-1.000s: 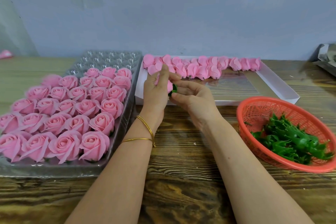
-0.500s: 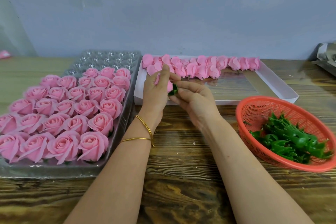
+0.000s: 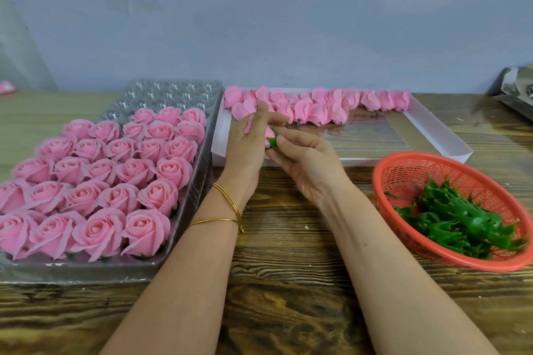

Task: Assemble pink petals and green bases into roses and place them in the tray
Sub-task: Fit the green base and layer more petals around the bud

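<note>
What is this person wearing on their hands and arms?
No gloves and no sleeves in view. Two thin gold bangles sit on the left wrist, below the left hand. The right hand and wrist wear nothing visible.

Wooden table [image 3: 288,282], dark-grained, spans the whole foreground. Behind it stands a plain grey-blue wall [image 3: 259,23], with a paler slanted panel [image 3: 17,60] at far left. A shallow white box [image 3: 444,135] lies at centre rear, its floor glossy. A red mesh basket [image 3: 403,179] sits at right, just in front of the box. A crumpled grey item [image 3: 516,86], possibly foil or paper, lies at the right edge. A small pink object [image 3: 7,87], too cropped to identify, sits far left.
</note>
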`<state>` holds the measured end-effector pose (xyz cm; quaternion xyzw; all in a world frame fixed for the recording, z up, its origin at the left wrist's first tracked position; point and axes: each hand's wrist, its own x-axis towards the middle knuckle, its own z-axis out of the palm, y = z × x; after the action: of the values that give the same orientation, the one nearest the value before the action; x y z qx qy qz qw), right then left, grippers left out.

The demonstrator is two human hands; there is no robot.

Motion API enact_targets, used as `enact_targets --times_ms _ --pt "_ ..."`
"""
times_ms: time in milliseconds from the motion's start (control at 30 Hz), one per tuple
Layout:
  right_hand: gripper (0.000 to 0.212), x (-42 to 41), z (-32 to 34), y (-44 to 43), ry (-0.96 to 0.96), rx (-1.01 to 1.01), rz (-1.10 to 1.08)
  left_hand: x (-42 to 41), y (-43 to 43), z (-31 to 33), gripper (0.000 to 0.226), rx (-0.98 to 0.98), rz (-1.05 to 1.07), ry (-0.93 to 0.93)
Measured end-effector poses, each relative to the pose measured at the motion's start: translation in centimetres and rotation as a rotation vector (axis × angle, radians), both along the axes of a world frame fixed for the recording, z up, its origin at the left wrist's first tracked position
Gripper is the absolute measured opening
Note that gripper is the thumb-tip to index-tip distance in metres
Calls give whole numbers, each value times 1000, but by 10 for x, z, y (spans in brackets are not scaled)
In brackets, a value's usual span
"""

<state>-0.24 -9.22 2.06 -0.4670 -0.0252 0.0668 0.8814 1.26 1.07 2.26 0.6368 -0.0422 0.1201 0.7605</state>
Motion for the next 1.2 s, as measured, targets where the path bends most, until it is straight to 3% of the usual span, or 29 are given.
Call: enact_targets --times_ms 433,600,1200 --pt "20 -2 5 0 63 -7 76 -1 3 0 41 -96 -31 17" --pt "18 -2 4 -4 73 -47 104 0 3 -2 40 -37 -46 29" --pt "30 -2 -1 -2 -76 -177 -57 2 2 -2 39 2 -70 43"
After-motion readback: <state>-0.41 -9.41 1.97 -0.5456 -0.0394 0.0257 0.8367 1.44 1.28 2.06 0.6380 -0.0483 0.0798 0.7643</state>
